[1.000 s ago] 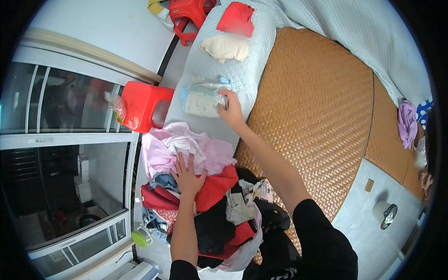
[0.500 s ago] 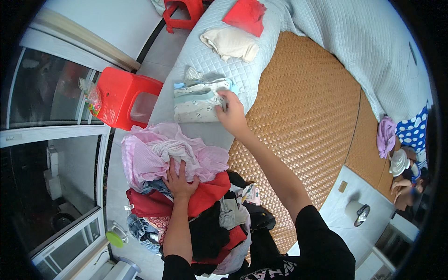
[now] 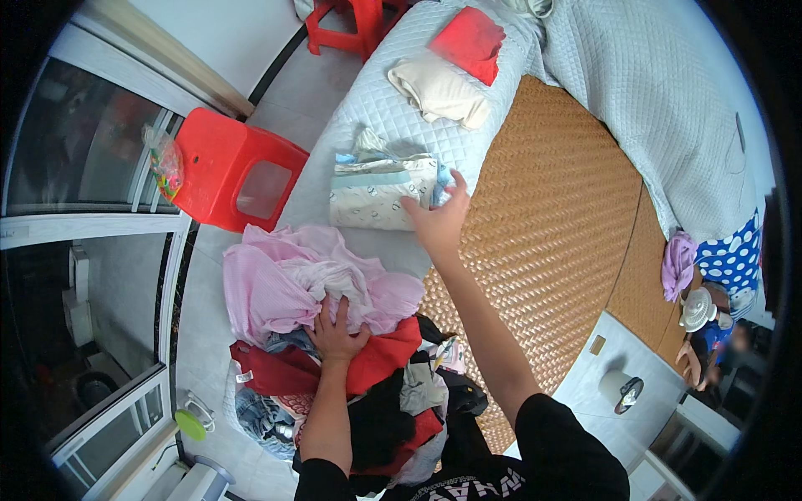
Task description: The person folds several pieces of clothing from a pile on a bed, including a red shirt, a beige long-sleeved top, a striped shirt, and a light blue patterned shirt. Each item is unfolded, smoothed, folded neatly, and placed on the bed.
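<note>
My left hand (image 3: 337, 336) lies on the clothes pile with its fingers spread, touching a pink garment (image 3: 271, 280) and a red one (image 3: 388, 355). My right hand (image 3: 440, 219) is at the right end of a folded white patterned garment (image 3: 372, 200) with pale blue parts. Its thumb is against the cloth and its fingers are held apart, grasping nothing that I can see. Below the pink garment, the heap includes black cloth (image 3: 376, 426), a dark red piece (image 3: 280, 370) and blue denim (image 3: 261, 417).
On the quilted bed edge lie a folded cream garment (image 3: 439, 90) and a folded red one (image 3: 469, 43). A red stool (image 3: 221, 167) stands at left. The woven mat (image 3: 551, 225) spreads to the right. Another person (image 3: 710, 351) is at the far right, near a white fan (image 3: 697, 309).
My right hand has opened wider and shifted to the folded garment's right end; its thumb and fingers are farther apart. My left hand stays on the pile. The whole view has shifted slightly.
</note>
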Demonstrator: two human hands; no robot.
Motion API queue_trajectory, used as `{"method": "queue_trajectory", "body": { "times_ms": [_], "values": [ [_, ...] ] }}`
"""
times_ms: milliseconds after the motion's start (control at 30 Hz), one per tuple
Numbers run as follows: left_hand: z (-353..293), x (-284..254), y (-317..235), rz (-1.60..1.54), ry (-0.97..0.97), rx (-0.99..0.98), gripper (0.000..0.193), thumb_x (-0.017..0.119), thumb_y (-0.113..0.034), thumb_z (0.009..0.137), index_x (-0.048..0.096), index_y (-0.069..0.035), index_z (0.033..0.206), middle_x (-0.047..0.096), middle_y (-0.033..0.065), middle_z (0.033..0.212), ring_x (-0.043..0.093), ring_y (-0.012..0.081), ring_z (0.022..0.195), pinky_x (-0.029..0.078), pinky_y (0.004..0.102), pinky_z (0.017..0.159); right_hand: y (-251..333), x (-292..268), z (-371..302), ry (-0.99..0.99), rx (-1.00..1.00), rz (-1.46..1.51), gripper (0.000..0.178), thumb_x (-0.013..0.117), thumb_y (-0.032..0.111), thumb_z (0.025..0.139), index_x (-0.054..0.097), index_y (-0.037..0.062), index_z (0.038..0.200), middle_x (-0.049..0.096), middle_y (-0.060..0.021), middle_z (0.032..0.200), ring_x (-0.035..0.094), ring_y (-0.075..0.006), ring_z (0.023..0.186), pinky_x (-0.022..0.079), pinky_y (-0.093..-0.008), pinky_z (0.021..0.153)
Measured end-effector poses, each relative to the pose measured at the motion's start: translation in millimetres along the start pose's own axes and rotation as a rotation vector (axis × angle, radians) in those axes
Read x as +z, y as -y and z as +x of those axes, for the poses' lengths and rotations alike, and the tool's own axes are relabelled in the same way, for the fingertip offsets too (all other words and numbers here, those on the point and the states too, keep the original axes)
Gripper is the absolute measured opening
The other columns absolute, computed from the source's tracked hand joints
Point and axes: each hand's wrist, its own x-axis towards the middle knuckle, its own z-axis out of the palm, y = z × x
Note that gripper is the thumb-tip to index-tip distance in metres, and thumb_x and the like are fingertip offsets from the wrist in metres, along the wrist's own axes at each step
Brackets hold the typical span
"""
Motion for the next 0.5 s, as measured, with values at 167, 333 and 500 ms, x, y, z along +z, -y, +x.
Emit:
{"method": "queue_trajectory", "body": {
  "times_ms": [167,333,500],
  "values": [
    [-3,2,2,0.009,0.002,-0.023,0.071,0.064,-0.048,0.062,0.051,-0.025,0.128,0.039,0.0124,0.143,0.047,0.0355,0.114,0.034,0.059,0.092,11,-3,-5,0.239,0.476,0.221,0.059,0.079,0.029,0.071,0.053,-0.0062,0.11,0.063,-0.0161,0.091,0.063,-0.0232,0.073,0.051,-0.0343,0.062],
    [1,2,-1,0.006,0.002,-0.017,0.068,0.063,-0.052,0.063,0.055,-0.026,0.126,0.044,0.0112,0.138,0.05,0.0335,0.11,0.034,0.0601,0.091,2,-2,0,0.396,0.114,0.012,0.026,0.066,0.022,0.084,0.063,-0.0005,0.097,0.066,-0.0079,0.076,0.061,-0.013,0.056,0.047,-0.0271,0.043],
    [-2,4,3,0.017,-0.05,-0.003,0.069,0.063,-0.053,0.064,0.054,-0.026,0.127,0.043,0.0122,0.138,0.05,0.034,0.11,0.033,0.06,0.091,38,-15,4,0.551,0.16,0.592,0.014,0.06,0.011,0.09,0.063,0.0009,0.098,0.066,-0.0037,0.076,0.058,-0.0091,0.057,0.048,-0.0246,0.046]
  ]
}}
